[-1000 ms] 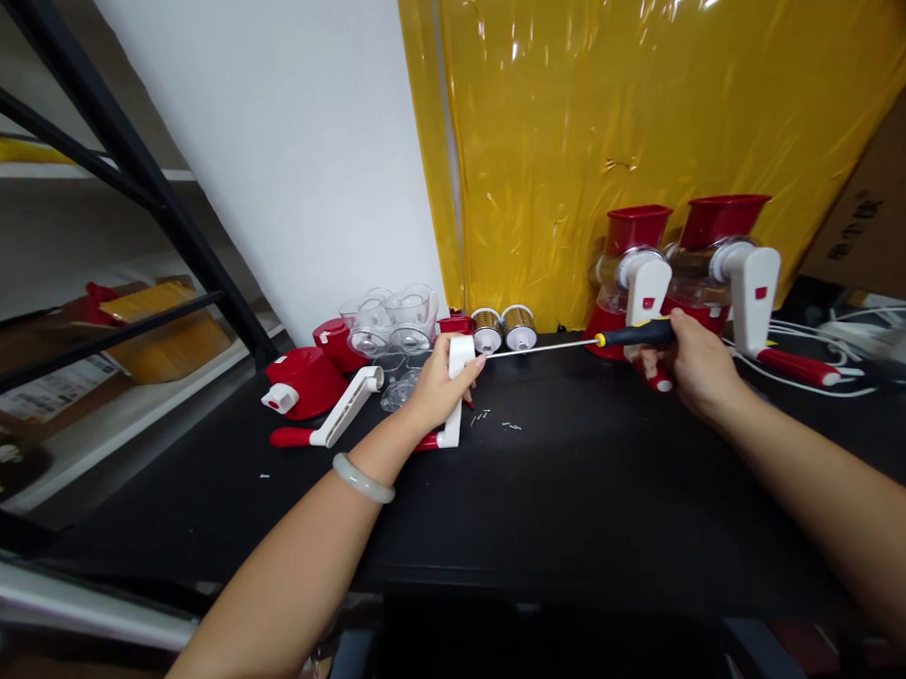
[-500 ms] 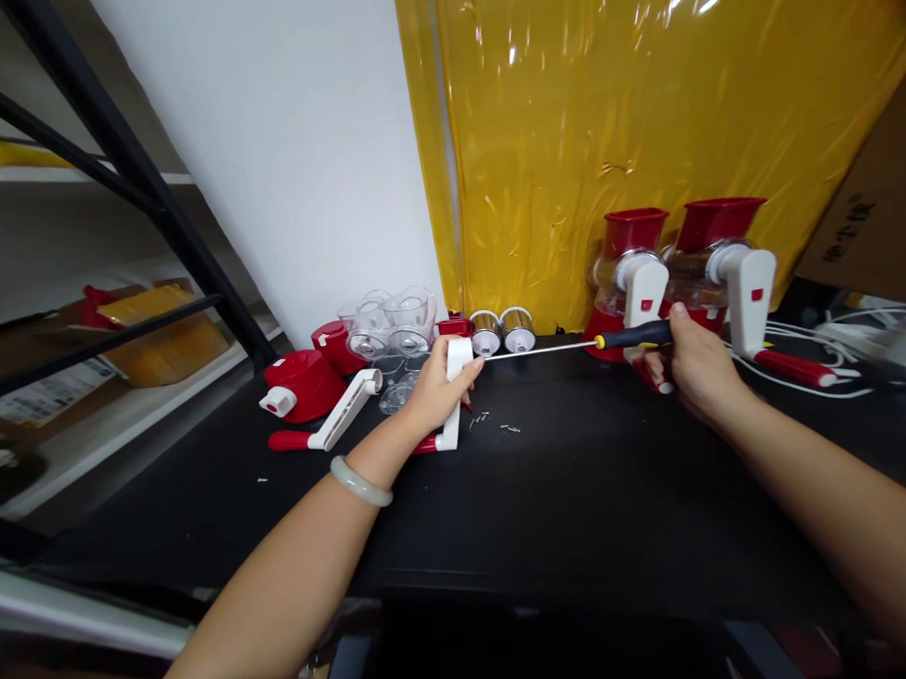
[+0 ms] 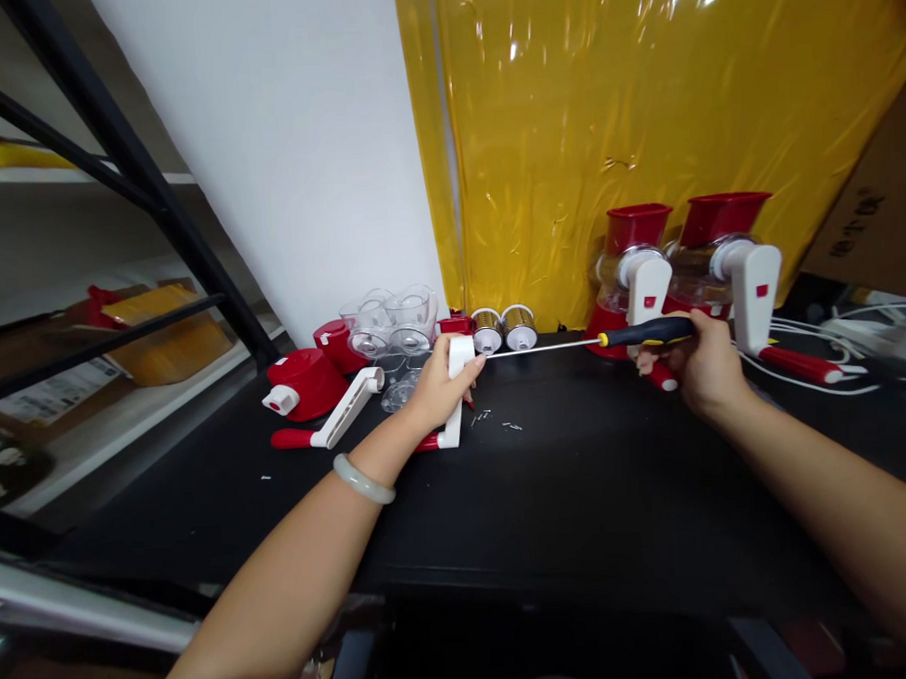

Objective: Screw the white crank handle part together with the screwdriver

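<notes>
We are gripping a white crank handle [image 3: 459, 384] with our left hand [image 3: 434, 388]. Our right hand [image 3: 700, 364] is clenching the screwdriver [image 3: 595, 341], its tip at the handle; the screw seems unfinished, and loose screws [image 3: 494, 419] are lying nearby.

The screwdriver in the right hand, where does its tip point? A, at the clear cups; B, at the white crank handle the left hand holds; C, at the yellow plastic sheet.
B: the screwdriver reaches from the right hand to the white crank handle gripped by the left hand.

The cardboard box [image 3: 875, 223] at the right edge bears dark printed characters, too blurred to read.
</notes>
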Motion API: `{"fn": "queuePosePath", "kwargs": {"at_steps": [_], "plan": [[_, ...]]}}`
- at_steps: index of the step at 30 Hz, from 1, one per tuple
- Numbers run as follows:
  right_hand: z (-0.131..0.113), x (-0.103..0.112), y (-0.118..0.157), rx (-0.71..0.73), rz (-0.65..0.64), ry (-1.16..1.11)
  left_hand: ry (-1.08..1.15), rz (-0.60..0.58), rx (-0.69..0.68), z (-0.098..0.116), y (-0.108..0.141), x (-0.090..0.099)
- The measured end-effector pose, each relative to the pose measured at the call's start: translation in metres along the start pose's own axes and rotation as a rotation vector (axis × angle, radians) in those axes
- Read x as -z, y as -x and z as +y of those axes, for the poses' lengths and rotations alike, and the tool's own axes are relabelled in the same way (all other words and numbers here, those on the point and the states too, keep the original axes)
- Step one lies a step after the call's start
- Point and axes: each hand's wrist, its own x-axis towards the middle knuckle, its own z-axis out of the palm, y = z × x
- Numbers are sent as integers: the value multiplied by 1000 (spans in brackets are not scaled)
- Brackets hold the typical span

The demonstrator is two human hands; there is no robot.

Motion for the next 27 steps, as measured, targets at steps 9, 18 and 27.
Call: {"fn": "queuePosePath", "kwargs": {"at_steps": [9,18,27], "plan": [[-8,-3,1,-147,20,17,16,-7,10,4,0,0],[-5,-3,3,-172,78,91,17,-1,22,5,1,-1],[0,2,2,-114,93,223,16,-3,12,4,1,-1]]}}
